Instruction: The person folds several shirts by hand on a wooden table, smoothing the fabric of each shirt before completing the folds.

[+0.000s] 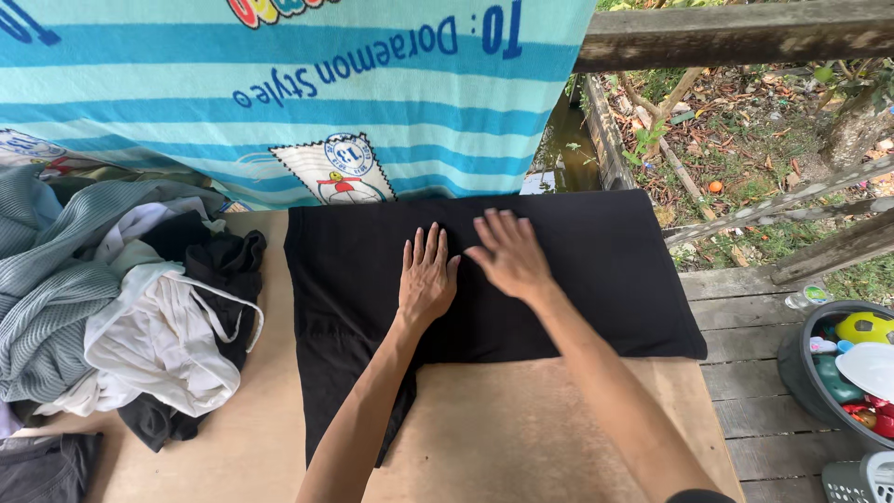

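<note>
In the head view, a black garment lies spread flat across a plywood table, filling the middle of the picture and running out toward 3 o'clock, with a narrower part hanging down toward 7 o'clock. Both hands rest palm-down on it, near its centre and just beside each other. The left hand lies flat with its fingers straight and close together, pointing toward 12 o'clock. The right hand sits at about 2 o'clock from the left one, flat too, fingers slightly fanned and pointing toward 11 o'clock. Neither hand pinches or grips the cloth.

At 9 o'clock from the hands, a pile of clothes in grey, white and black sits on the table's left part. At 12 o'clock hangs a turquoise striped towel. At 4 o'clock, off the table on the wooden floor, stands a grey tub holding colourful toys.
</note>
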